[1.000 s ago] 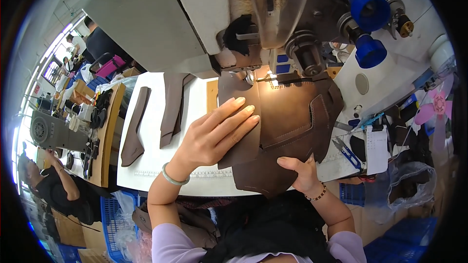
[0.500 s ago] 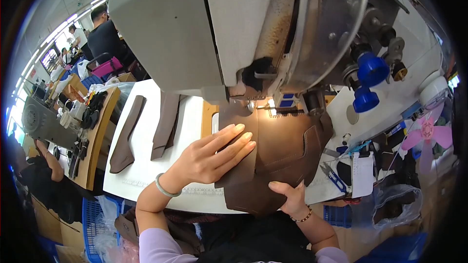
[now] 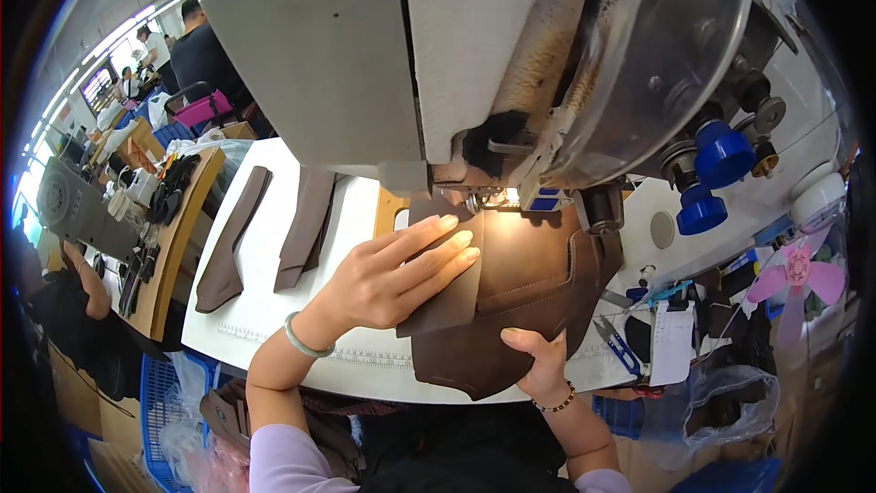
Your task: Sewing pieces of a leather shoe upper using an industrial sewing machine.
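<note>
A brown leather panel (image 3: 516, 329) with stitched lines lies under the head of a sewing machine (image 3: 319, 55), lit by a small lamp at the needle area. Along its left side sits a separate-looking flat brown strip (image 3: 447, 303). My left hand (image 3: 388, 278) rests on this strip, fingers stretched out together, tips close to the presser area. At the near right edge my right hand (image 3: 543, 361) pinches the panel, thumb on top and the other fingers hidden beneath. The machine's head hides the far part of the leather.
Two shaped brown leather pieces, one slender (image 3: 235, 242) and one stacked (image 3: 308, 233), lie on the white table (image 3: 260, 306) at left. To the right are blue-handled scissors (image 3: 620, 347), a pink fan (image 3: 797, 272) and a clear plastic bag (image 3: 730, 411). Blue baskets stand below; other people work at left.
The view has tilted a little, so the machine's head looks larger and shifted right. Both hands keep their hold on the leather, with barely any visible movement against it.
</note>
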Motion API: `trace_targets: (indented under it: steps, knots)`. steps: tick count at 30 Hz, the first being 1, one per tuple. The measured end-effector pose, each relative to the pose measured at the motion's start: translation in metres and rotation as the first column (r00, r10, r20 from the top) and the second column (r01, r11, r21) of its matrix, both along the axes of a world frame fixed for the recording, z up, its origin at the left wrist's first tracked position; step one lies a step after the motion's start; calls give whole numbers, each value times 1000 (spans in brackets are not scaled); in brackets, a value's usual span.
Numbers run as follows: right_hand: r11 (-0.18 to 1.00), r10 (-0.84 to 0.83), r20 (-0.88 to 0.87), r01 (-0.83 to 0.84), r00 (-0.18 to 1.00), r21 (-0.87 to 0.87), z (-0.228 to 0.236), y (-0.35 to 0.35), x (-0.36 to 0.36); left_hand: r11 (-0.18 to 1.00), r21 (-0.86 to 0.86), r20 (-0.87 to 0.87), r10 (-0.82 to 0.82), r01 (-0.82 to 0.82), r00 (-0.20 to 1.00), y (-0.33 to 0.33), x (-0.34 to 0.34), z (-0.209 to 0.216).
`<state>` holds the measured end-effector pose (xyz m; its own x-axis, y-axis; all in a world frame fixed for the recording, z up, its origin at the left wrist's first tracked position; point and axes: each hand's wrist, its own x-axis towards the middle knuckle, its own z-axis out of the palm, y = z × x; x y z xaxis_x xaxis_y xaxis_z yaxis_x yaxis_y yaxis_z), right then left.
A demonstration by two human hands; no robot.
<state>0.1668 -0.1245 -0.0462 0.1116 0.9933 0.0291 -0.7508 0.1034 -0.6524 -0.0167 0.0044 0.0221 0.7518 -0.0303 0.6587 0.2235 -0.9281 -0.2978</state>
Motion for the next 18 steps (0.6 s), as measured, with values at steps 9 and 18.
trace_targets:
  steps: [9,18]
  knots:
    - [998,-61,33,61,998,5,2,3,-2,999,-52,38,-4,6,999,4,2,-2]
    - [999,-18,113,22,993,-34,5,16,7,992,-121,108,-24,37,994,10,8,-8]
